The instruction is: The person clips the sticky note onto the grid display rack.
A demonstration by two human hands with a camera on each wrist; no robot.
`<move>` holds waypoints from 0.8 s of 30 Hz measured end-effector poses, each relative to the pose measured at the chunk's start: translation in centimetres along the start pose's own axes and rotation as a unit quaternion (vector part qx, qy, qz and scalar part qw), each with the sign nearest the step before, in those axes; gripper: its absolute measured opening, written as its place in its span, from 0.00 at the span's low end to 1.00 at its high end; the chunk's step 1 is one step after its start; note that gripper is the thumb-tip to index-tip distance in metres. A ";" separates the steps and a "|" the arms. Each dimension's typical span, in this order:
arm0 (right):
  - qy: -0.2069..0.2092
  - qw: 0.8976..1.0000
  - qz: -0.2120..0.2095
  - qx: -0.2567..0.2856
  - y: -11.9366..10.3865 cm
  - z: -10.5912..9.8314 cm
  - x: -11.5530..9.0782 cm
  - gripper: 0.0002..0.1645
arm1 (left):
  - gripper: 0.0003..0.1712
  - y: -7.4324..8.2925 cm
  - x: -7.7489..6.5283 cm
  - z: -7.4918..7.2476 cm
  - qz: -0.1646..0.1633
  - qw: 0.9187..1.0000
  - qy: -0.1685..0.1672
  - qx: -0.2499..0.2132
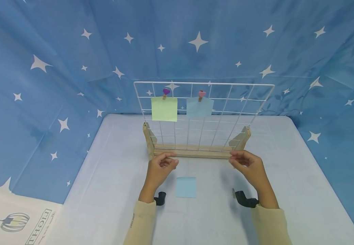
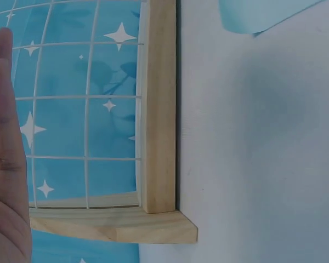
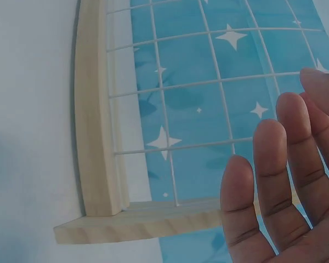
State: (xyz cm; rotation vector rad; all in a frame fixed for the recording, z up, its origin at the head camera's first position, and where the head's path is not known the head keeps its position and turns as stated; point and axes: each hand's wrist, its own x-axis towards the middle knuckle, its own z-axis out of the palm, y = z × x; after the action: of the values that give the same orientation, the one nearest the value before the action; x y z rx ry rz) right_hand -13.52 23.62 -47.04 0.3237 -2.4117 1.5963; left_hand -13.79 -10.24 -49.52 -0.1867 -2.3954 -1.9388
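My left hand (image 1: 161, 168) hovers before the left part of a wooden stand's base (image 1: 195, 154), fingers loosely bent, with nothing seen in them. Across from it, at the base's right end, my right hand (image 1: 252, 167) is also empty, its thumb near the fingertips. In the right wrist view its fingers (image 3: 270, 150) look relaxed. The stand carries a white wire grid (image 1: 203, 83). A purple heart clip (image 1: 166, 91) fixes a green note (image 1: 164, 109) to it; a pink heart clip (image 1: 202, 93) fixes a blue note (image 1: 199, 108). Another blue note (image 1: 186, 187) lies on the table between my forearms.
The white table (image 1: 287, 190) backs onto a blue curtain (image 1: 226, 34) with white stars. Black wrist mounts (image 1: 245, 200) sit at the inner side of both wrists. Cream cloth printed with a lamp (image 1: 14, 222) shows at lower left.
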 end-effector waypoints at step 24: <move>-0.052 0.996 0.072 0.013 3.0 -0.4 -2.7 0.12 | 0.13 -1.9 -1.0 0.5 -0.046 0.999 -0.024 -0.008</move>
State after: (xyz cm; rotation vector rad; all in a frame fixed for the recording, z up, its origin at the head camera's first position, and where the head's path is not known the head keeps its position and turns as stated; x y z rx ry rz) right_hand -11.85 25.30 -50.38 0.2494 -2.5453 1.7126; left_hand -13.08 -10.23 -51.62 -0.1273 -2.4605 -2.0152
